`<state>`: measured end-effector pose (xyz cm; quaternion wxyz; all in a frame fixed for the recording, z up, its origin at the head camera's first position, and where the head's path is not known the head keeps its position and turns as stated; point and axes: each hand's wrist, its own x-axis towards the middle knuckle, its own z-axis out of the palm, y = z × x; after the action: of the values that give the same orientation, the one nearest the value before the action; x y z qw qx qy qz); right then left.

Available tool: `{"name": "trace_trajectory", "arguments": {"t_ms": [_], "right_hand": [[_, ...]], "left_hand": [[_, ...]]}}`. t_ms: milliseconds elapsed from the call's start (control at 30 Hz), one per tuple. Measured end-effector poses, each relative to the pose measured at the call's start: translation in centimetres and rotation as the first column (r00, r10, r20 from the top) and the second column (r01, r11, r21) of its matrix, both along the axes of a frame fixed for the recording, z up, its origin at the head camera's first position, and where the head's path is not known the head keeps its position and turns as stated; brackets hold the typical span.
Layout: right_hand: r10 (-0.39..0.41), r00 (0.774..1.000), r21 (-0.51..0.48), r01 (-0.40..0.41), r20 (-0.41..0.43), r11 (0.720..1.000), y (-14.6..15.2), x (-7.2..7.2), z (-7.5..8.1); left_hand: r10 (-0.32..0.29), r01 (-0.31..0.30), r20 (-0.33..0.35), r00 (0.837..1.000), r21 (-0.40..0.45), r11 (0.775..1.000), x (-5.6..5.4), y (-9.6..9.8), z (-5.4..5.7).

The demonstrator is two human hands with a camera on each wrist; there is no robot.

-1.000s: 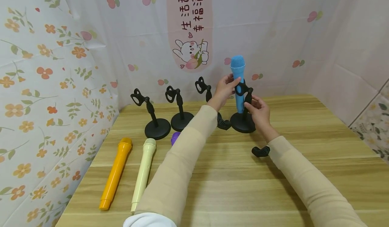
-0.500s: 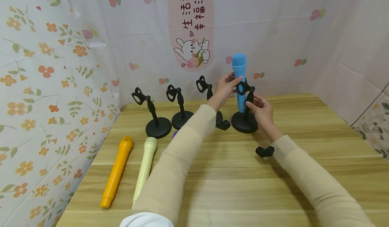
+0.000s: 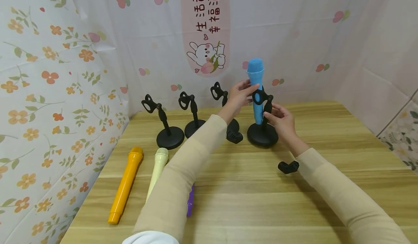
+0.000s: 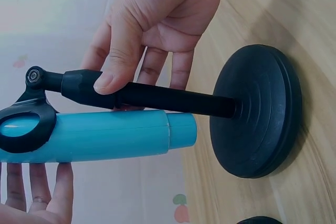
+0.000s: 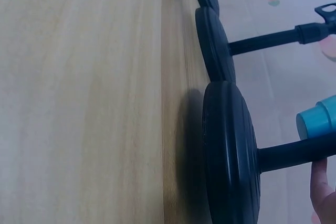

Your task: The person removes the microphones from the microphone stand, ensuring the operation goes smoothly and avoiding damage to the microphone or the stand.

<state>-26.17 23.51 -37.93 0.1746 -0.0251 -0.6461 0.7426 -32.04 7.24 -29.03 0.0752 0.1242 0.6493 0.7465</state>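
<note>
My left hand (image 3: pixel 240 95) holds a blue microphone (image 3: pixel 255 73) upright, head up, at the clip of the rightmost black stand. In the left wrist view, the clip's ring lies against the microphone's (image 4: pixel 115 135) body, and left-hand fingers (image 4: pixel 39 192) support its far side. My right hand (image 3: pixel 281 118) grips that microphone stand (image 3: pixel 262 135) by its pole, thumb and fingers around it just below the collar. The microphone's tail end hangs beside the pole, above the round base (image 4: pixel 257 111). Whether the base touches the table is unclear.
Three more black stands (image 3: pixel 170 138) with clips line the back left. An orange microphone (image 3: pixel 125 186) and a pale yellow microphone (image 3: pixel 159 166) lie on the table (image 3: pixel 248 200). A purple microphone (image 3: pixel 190 200) is mostly hidden by my left sleeve. A patterned curtain (image 3: pixel 147 29) hangs behind.
The gripped stand's base has shifted slightly toward me. My left forearm has moved a little left, uncovering the purple microphone's lower end. Both hands keep their hold.
</note>
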Motion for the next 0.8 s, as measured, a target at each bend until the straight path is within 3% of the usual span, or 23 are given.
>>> {"name": "trace_trajectory", "arguments": {"t_ms": [333,600,800], "right_hand": [[0.079,0.996,-0.036,-0.08,-0.029,0.996,-0.8,1.3,0.4],[0.121,0.992,0.013,-0.12,-0.035,0.993,-0.9,2.4,0.4],[0.129,0.992,0.024,-0.129,-0.015,0.991,-1.1,3.2,0.4]], "left_hand": [[-0.004,0.004,-0.008,1.0,0.041,0.999,1.0,-1.3,0.0],[-0.014,0.015,-0.027,1.0,0.039,0.999,1.9,-2.2,0.2],[0.012,-0.011,-0.031,0.999,0.029,1.0,3.1,-2.6,0.2]]}}
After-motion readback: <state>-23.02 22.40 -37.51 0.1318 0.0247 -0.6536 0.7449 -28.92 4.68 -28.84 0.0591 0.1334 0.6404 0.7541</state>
